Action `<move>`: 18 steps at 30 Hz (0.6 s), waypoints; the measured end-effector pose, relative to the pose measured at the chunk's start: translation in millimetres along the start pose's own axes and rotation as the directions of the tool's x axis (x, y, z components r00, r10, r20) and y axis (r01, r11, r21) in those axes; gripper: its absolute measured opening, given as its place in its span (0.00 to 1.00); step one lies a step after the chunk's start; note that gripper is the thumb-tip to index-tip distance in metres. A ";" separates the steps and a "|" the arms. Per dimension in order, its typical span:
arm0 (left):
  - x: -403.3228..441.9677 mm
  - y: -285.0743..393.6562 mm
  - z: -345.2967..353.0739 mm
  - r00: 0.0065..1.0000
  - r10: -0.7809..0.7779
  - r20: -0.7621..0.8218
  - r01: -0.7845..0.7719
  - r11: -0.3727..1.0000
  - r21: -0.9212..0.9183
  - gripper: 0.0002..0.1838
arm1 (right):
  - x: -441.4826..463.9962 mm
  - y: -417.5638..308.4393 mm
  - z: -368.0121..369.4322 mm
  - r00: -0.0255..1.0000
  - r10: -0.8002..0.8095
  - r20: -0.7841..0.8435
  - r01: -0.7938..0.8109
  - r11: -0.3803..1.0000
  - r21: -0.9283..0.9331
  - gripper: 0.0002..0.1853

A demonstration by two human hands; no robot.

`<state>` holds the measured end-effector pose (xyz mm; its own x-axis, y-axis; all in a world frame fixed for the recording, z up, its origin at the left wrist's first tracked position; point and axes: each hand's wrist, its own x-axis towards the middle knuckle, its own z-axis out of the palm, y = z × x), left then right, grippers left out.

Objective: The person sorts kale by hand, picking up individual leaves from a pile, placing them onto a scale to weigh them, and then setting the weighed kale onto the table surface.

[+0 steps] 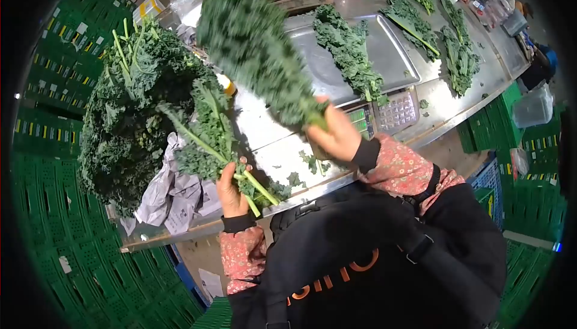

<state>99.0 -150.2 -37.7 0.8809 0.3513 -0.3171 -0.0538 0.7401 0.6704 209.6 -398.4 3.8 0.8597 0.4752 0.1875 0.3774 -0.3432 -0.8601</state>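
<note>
My right hand (338, 134) is closed round the stem end of a large kale bunch (252, 46), blurred by motion, held up over the table and the left part of the metal tray. With my left hand (231, 189) I grip the stems of a few kale leaves (210, 124), whose cut ends point toward me past the table edge. Another kale bunch (348, 52) lies on the metal tray (393, 46). Just beyond my right hand is a scale keypad (396, 111).
A big kale heap (138, 106) and crumpled paper (174, 194) take up the table's left side. More kale leaves (460, 52) lie at the far right. Green crates (54, 209) are stacked on the left, others (493, 118) stand on the right.
</note>
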 end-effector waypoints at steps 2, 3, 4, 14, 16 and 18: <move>-6.0 4.1 -4.5 0.997 0.065 -0.052 -0.055 0.982 0.181 0.12 | 14.9 2.2 -24.4 0.976 -0.074 -0.204 0.015 0.960 -0.279 0.28; -8.6 4.8 -3.8 0.996 0.062 -0.059 -0.050 0.981 0.188 0.12 | 21.6 9.4 -34.2 0.902 -0.264 -0.343 0.088 0.888 -0.452 0.32; -10.2 5.1 -1.9 0.994 0.088 -0.060 -0.072 0.971 0.227 0.12 | 28.5 -3.4 -51.2 0.932 -0.086 -0.353 -0.108 0.861 -0.496 0.36; -12.4 -8.0 1.6 0.996 0.086 -0.011 -0.080 0.957 0.277 0.15 | 56.8 25.8 -100.8 0.941 0.334 -0.061 -0.240 0.526 -0.816 0.49; -12.4 -9.8 2.6 0.996 0.086 -0.008 -0.080 0.959 0.271 0.15 | 56.4 21.4 -112.1 0.954 0.292 -0.076 -0.226 0.525 -0.821 0.45; -16.0 -9.4 6.3 0.995 0.093 0.022 -0.095 0.954 0.283 0.17 | 56.6 20.0 -121.5 0.966 0.244 -0.084 -0.204 0.522 -0.828 0.42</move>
<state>88.4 -166.3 -34.7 0.8824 0.4055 -0.2387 -0.0019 0.5104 0.8599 307.6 -476.8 54.8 0.9517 0.3069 0.0111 0.3065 -0.9471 -0.0946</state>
